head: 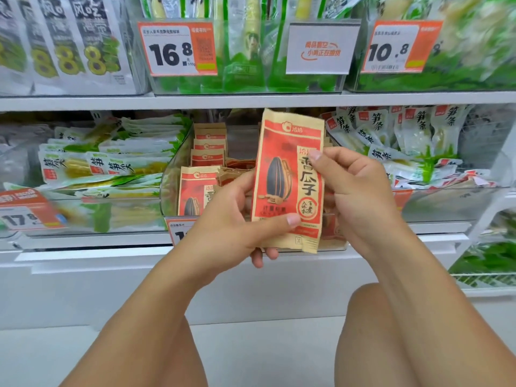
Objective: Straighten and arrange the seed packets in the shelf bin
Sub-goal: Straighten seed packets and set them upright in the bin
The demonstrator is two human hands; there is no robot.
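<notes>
Both hands hold one packet (289,180) upright in front of the bin (170,169). The left hand (234,224) grips its bottom at 7 o'clock, and the right hand (354,188) pinches its edge at 3 o'clock. More packets (208,152) stand in the bin behind.

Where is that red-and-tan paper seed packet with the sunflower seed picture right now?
The red-and-tan seed packet is upright mid-frame, gripped by both the left hand and right hand.
</notes>
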